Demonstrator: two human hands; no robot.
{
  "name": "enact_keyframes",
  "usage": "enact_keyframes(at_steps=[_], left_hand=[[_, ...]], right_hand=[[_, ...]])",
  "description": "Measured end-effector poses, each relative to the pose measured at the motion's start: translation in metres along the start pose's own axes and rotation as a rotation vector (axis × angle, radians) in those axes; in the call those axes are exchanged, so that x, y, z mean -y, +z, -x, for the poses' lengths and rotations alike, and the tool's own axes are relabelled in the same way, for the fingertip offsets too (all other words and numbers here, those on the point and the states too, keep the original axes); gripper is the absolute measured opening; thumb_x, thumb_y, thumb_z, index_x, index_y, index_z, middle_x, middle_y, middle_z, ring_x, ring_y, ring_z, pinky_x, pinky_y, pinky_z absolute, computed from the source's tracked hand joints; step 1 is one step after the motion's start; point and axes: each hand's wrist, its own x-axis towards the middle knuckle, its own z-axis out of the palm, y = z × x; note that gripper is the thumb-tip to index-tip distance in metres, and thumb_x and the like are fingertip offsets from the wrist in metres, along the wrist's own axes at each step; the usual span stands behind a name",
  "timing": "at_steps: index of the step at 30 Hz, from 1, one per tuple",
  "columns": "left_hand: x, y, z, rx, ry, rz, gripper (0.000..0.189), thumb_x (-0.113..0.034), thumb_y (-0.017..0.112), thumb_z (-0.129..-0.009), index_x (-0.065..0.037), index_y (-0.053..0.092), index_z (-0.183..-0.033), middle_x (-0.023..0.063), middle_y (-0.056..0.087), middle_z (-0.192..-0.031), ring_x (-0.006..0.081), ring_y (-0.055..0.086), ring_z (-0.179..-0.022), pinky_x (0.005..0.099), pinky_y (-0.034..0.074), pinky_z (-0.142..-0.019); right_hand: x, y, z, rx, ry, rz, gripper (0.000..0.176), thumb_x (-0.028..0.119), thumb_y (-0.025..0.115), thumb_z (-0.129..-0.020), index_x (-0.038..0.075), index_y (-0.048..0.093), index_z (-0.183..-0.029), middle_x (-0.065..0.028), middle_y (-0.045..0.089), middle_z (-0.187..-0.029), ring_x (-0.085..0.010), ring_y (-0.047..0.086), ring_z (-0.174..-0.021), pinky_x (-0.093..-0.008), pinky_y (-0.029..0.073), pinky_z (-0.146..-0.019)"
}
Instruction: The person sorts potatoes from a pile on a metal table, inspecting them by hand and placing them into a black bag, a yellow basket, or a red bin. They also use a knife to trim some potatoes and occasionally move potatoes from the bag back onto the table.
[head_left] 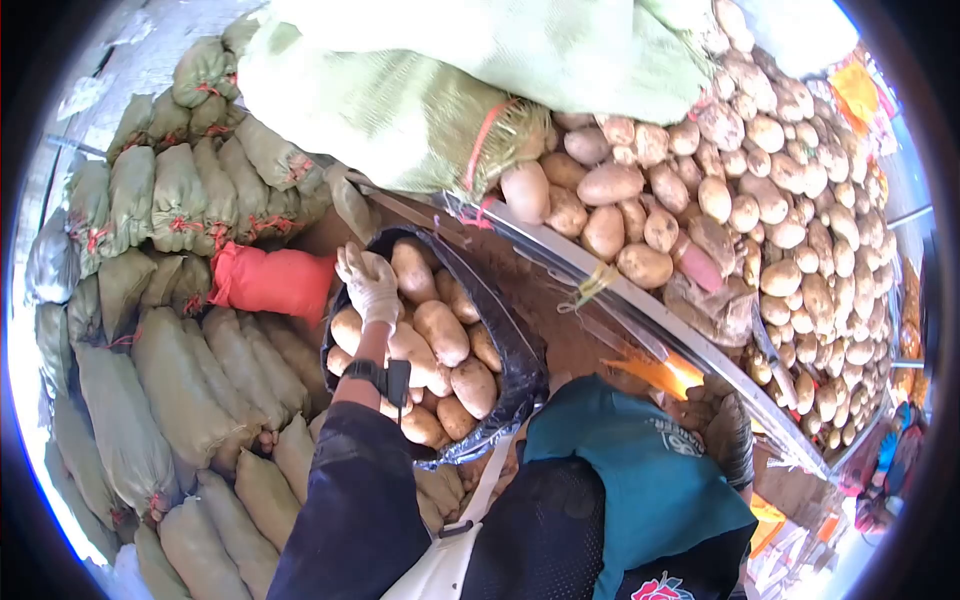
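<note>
1. Sacks, green woven, at far L: stacked in rows, bulging, many w/ red ties at necks; upper rows shorter, lower ones long, lying side by side.
2. Red bag: plump, lying on edge of sack stack, just L of black bag & nr left hand.
3. Dark sleeve: rising from btm; black wristband above cuff, w/ boxy face.
4. Left hand, white glove: at upper L rim of black bag, over potatoes' L side; fingers loosely bent, pointing up & L. Grip on rim or not: cannot tell.
5. Potatoes, approx. brown-yellow: heaped inside black bag, up nr its mouth.
6. Black bag, plastic: open at top, centre of view, btwn sack stack & metal rail.
7. Pale green sack: large, lying above black bag, red tie at R end.
8. Metal rail: running diag. down to R, yellow tie on it.
9. Teal garment: btm, R of centre. Right hand: state, cannot tell.
10. Loose potatoes: big mixed-size pile beyond rail, reaching far R.
</note>
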Motion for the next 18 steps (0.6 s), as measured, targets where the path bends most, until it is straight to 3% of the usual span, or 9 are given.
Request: enact_keyframes(at_steps=[2,3,6,8,12,13,15,16,18], left_hand=[[0.015,0.003,-0.005,0.050,-0.093,0.111,0.053,-0.029,0.053,-0.093,-0.005,0.045,-0.139,0.0253,0.036,-0.149,0.0441,0.030,-0.138,0.0448,0.028,-0.115],[0.019,-0.001,-0.019,0.251,-0.149,-0.116,0.050,-0.029,0.052,-0.095,-0.005,0.046,-0.139,0.0239,0.040,-0.146,0.0439,0.032,-0.136,0.0442,0.027,-0.115],[0.035,0.004,-0.019,0.206,-0.166,0.003,0.049,-0.030,0.053,-0.096,-0.004,0.047,-0.137,0.0237,0.042,-0.146,0.0406,0.031,-0.137,0.0435,0.024,-0.116],[-0.009,-0.028,-0.005,0.239,-0.225,0.231,0.038,-0.023,0.057,-0.097,-0.002,0.052,-0.129,0.0115,0.058,-0.112,0.0207,0.057,-0.096,0.0327,0.051,-0.078],[0.014,-0.019,-0.014,0.369,-0.272,0.484,0.040,-0.016,0.052,-0.099,-0.004,0.048,-0.137,0.0105,0.060,-0.107,0.0193,0.058,-0.090,0.0321,0.053,-0.069],[0.010,-0.018,-0.006,0.301,-0.364,0.434,0.041,-0.022,0.051,-0.100,-0.005,0.049,-0.137,0.0144,0.062,-0.109,0.0265,0.060,-0.095,0.0395,0.053,-0.078],[0.073,0.017,-0.040,0.046,0.302,-0.236,0.047,-0.034,0.050,-0.099,-0.008,0.049,-0.138,0.0197,0.061,-0.118,0.0369,0.059,-0.107,0.0470,0.048,-0.093],[0.088,0.018,-0.046,0.218,0.112,-0.320,0.051,-0.039,0.046,-0.100,-0.010,0.044,-0.142,0.0209,0.054,-0.129,0.0390,0.050,-0.119,0.0476,0.043,-0.101],[0.010,-0.023,-0.038,0.446,-0.091,-0.575,0.059,-0.044,0.043,-0.099,-0.012,0.037,-0.148,0.0215,0.041,-0.145,0.0404,0.037,-0.134,0.0531,0.037,-0.106]], right_hand=[[-0.003,-0.001,0.007,-0.002,-0.020,-0.029,0.061,0.049,0.060,-0.094,0.002,0.049,-0.131,-0.0133,0.062,-0.111,-0.0229,0.065,-0.096,-0.0345,0.056,-0.080],[-0.003,-0.002,0.006,-0.005,-0.013,-0.003,0.061,0.048,0.061,-0.093,0.002,0.049,-0.131,-0.0135,0.063,-0.111,-0.0227,0.064,-0.096,-0.0341,0.055,-0.080],[-0.008,-0.013,0.017,-0.044,-0.014,0.073,0.059,0.046,0.061,-0.093,0.001,0.050,-0.130,-0.0157,0.064,-0.112,-0.0228,0.065,-0.096,-0.0329,0.054,-0.079],[-0.015,-0.015,0.020,-0.051,-0.010,0.067,0.055,0.044,0.058,-0.096,0.000,0.051,-0.130,-0.0157,0.064,-0.113,-0.0226,0.065,-0.095,-0.0338,0.055,-0.079],[-0.004,-0.010,0.030,-0.076,0.002,0.094,0.046,0.036,0.052,-0.100,0.000,0.053,-0.129,-0.0139,0.064,-0.113,-0.0216,0.065,-0.097,-0.0335,0.055,-0.081],[-0.004,-0.011,0.032,-0.059,-0.018,0.104,0.046,0.035,0.052,-0.100,0.000,0.054,-0.129,-0.0135,0.064,-0.113,-0.0214,0.065,-0.099,-0.0331,0.055,-0.082],[-0.005,-0.020,0.033,-0.015,-0.010,0.178,0.044,0.033,0.047,-0.102,-0.001,0.052,-0.129,-0.0156,0.063,-0.118,-0.0244,0.064,-0.104,-0.0367,0.055,-0.086],[-0.005,-0.024,0.033,-0.017,0.021,0.141,0.043,0.032,0.050,-0.101,-0.001,0.052,-0.130,-0.0138,0.063,-0.117,-0.0235,0.064,-0.106,-0.0361,0.054,-0.088],[-0.004,-0.032,0.035,-0.043,0.005,0.081,0.043,0.030,0.054,-0.100,-0.001,0.053,-0.130,-0.0129,0.063,-0.115,-0.0213,0.063,-0.103,-0.0333,0.054,-0.086]])
